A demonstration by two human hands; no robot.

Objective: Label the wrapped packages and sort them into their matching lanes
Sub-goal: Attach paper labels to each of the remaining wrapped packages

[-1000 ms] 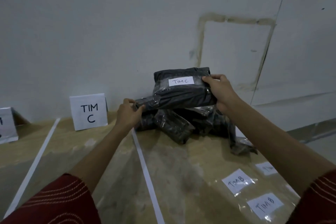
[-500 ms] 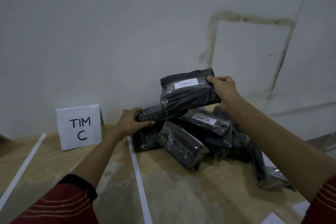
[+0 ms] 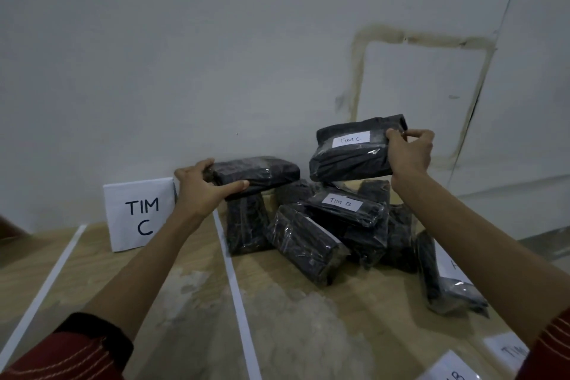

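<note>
Right of the TIM C sign (image 3: 140, 214), the left hand (image 3: 200, 188) clasps one end of an unlabelled package (image 3: 256, 174) above the pile (image 3: 308, 244), and the right hand (image 3: 410, 153) pinches the airborne TIM C package (image 3: 354, 154) by its edge; both seem light, soft and film-slick, best gripped endwise.

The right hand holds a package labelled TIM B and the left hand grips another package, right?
No: the head view shows the package in the right hand labelled TIM C, not TIM B. The left hand does grip another package.
</note>
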